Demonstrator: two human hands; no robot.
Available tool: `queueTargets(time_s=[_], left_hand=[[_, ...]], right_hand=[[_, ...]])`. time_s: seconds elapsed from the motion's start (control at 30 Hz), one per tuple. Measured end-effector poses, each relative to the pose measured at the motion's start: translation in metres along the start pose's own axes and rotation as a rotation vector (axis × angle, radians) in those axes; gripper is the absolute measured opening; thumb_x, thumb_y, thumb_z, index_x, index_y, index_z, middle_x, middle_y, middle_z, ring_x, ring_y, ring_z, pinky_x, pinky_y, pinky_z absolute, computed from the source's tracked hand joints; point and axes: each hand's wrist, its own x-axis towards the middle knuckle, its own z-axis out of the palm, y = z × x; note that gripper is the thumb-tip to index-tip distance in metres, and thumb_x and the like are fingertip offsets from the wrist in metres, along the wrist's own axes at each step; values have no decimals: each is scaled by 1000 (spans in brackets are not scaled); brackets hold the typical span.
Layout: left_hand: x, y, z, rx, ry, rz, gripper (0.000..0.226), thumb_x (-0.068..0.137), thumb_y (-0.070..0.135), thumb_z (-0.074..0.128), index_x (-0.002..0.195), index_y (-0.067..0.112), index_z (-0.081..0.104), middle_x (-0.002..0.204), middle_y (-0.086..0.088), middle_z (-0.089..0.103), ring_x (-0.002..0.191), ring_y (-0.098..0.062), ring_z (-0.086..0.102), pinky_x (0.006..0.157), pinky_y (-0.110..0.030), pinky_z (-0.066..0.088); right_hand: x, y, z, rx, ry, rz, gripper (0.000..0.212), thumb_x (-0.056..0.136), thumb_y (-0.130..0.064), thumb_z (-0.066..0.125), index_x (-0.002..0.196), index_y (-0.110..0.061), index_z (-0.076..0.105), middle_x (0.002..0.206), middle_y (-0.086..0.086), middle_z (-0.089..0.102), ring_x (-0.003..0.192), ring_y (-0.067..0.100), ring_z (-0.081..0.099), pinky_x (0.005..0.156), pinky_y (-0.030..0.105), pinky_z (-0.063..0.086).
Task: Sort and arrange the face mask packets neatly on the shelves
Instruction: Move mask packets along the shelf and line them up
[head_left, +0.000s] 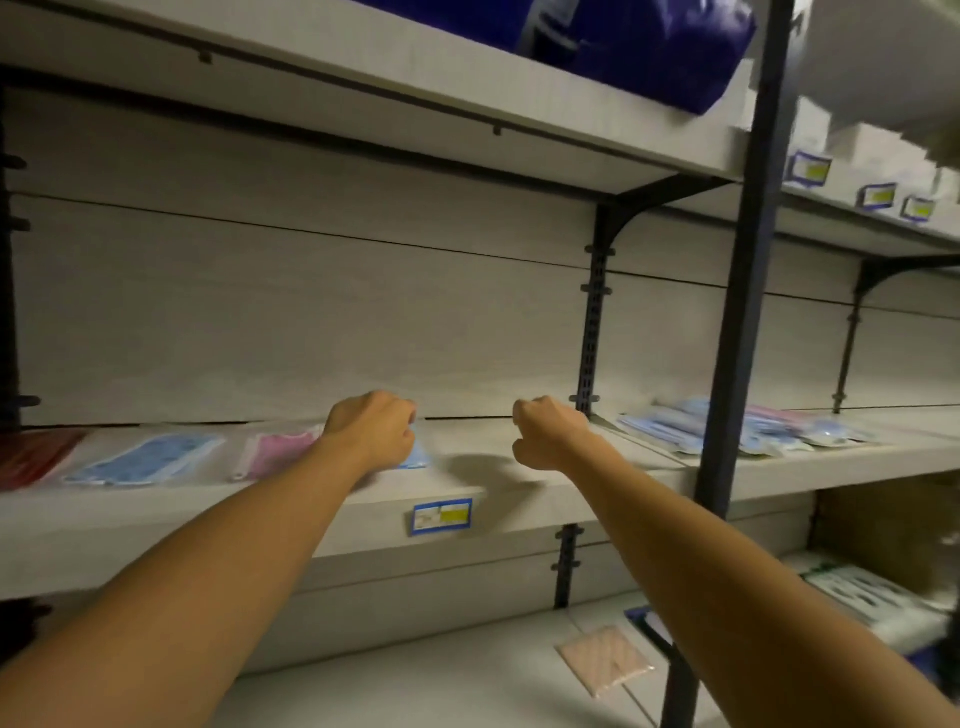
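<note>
With the left hand (371, 431) pinching a blue mask packet (415, 457) on the shelf (519, 499) and the right hand (545, 434) clenched empty, it should lie square beside the pink packet (280, 452).

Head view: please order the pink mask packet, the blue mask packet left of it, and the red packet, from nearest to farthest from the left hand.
1. pink mask packet, just left of the left hand on the same shelf.
2. blue mask packet, further left along the shelf.
3. red packet, at the shelf's far left end.
</note>
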Motion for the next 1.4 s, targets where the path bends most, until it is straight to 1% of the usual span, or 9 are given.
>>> queueTargets(time_s=[0.17, 0.33, 0.47, 0.6, 0.7, 0.83, 1.0, 1.17, 1.4], left_hand=[[4, 42, -6, 93, -37, 36, 32, 98, 24, 45, 126, 23, 62, 123, -4, 65, 105, -27, 63, 85, -36, 54], [4, 99, -16, 121, -55, 62, 32, 97, 22, 46, 125, 20, 62, 125, -6, 64, 107, -31, 63, 83, -36, 52], [0, 147, -21, 136, -62, 75, 31, 96, 22, 44, 123, 20, 61, 125, -6, 63, 107, -32, 62, 78, -34, 47], [-4, 196, -26, 133, -63, 66, 33, 96, 23, 44, 124, 20, 62, 125, -6, 63, 107, -31, 63, 77, -33, 47], [-8, 235, -33, 114, -60, 65, 33, 97, 22, 42, 122, 19, 62, 121, -7, 64, 100, -31, 63, 78, -35, 52], [-9, 291, -43, 87, -36, 89, 32, 97, 22, 41, 121, 19, 63, 114, -7, 65, 94, -29, 63, 75, -36, 53], [0, 359, -49, 41, -23, 129, 30, 98, 24, 43, 120, 21, 63, 115, -6, 64, 94, -28, 63, 76, -36, 53], [17, 413, -48, -38, -66, 178, 26, 97, 22, 47, 118, 19, 61, 113, -9, 61, 91, -29, 61, 78, -40, 55], [55, 461, -31, -109, -100, 194, 30, 97, 18, 48, 123, 15, 61, 121, -10, 57, 98, -32, 61, 82, -41, 55]], right_hand=[[-20, 38, 3, -43, 2, -36, 12, 87, -11, 57, 98, -11, 51, 92, 8, 55, 75, 27, 57, 63, 35, 50], [-45, 84, 3, -40, 20, -51, 12, 90, -12, 58, 94, -11, 46, 81, 6, 50, 66, 22, 50, 58, 32, 43], [-66, 127, 3, -21, 36, -52, 12, 90, -12, 56, 100, -11, 50, 92, 9, 56, 75, 26, 57, 60, 34, 48], [-85, 172, 7, 19, 41, -46, 20, 90, -13, 57, 110, -10, 56, 99, 8, 60, 82, 25, 60, 73, 36, 57], [-102, 207, 9, 15, 38, -36, 25, 91, -15, 60, 115, -9, 59, 97, 7, 59, 82, 22, 59, 73, 34, 55], [-126, 254, 8, 6, 9, -24, 29, 91, -23, 64, 117, -11, 60, 109, 11, 63, 93, 28, 62, 81, 39, 57], [-148, 316, 9, -21, -7, 18, 26, 91, -18, 61, 115, -8, 61, 105, 10, 62, 87, 27, 61, 75, 36, 56], [-153, 374, 11, -30, -32, 87, 26, 90, -18, 59, 115, -10, 58, 111, 10, 60, 95, 29, 60, 71, 33, 47], [-140, 438, 29, -39, -49, 137, 19, 90, -19, 59, 106, -10, 58, 100, 9, 61, 86, 25, 60, 68, 32, 51]])
